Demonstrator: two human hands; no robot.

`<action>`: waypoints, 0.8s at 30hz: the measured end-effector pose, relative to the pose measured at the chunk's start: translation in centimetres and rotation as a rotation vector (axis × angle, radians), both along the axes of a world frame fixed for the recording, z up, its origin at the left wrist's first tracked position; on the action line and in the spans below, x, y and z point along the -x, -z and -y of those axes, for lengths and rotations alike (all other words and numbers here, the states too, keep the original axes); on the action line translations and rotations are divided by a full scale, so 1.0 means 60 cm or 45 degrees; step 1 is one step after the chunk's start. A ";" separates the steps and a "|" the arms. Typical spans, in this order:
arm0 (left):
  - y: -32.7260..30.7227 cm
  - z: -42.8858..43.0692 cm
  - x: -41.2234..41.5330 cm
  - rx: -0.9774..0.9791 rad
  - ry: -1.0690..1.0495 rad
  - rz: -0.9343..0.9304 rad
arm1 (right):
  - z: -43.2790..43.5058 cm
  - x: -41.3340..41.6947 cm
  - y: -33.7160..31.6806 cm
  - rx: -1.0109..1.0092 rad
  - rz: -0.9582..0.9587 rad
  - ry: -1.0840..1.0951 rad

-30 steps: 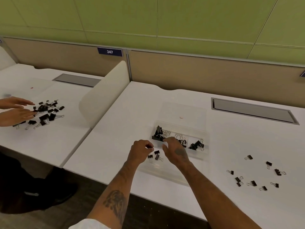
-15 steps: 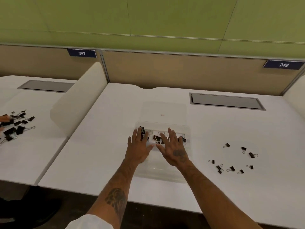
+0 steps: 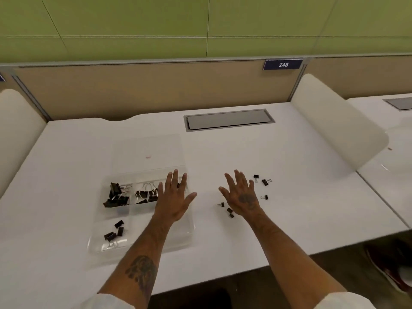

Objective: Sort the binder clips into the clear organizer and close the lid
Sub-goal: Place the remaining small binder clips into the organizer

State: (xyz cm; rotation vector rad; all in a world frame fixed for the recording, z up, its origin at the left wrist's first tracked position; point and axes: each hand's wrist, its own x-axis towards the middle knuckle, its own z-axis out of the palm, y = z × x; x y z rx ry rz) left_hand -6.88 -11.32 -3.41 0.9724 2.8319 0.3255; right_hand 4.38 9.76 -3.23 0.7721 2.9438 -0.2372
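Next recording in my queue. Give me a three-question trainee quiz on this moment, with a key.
1. True or false: the organizer has its lid closed.
2. The right hand is over: A) the organizer B) the loose clips C) the grey hatch.
3. Fill in: the blue sign on the partition reads ___.
Key: 1 false, the lid lies open behind the organizer; 2 B; 3 248.
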 end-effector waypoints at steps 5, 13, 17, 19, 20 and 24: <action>0.021 -0.047 -0.013 0.094 0.003 0.079 | -0.094 -0.034 0.007 0.086 0.006 0.110; 0.047 -0.060 -0.018 0.159 -0.066 0.099 | -0.181 -0.057 0.041 0.213 0.091 0.237; 0.050 -0.062 -0.017 0.132 -0.086 0.080 | -0.208 -0.057 0.047 0.272 0.086 0.234; 0.052 -0.061 -0.015 0.134 -0.087 0.073 | -0.217 -0.056 0.053 0.244 0.077 0.232; 0.051 -0.061 -0.016 0.142 -0.083 0.065 | -0.221 -0.057 0.057 0.212 0.077 0.225; 0.052 -0.063 -0.018 0.133 -0.080 0.044 | -0.227 -0.052 0.068 0.107 0.026 0.200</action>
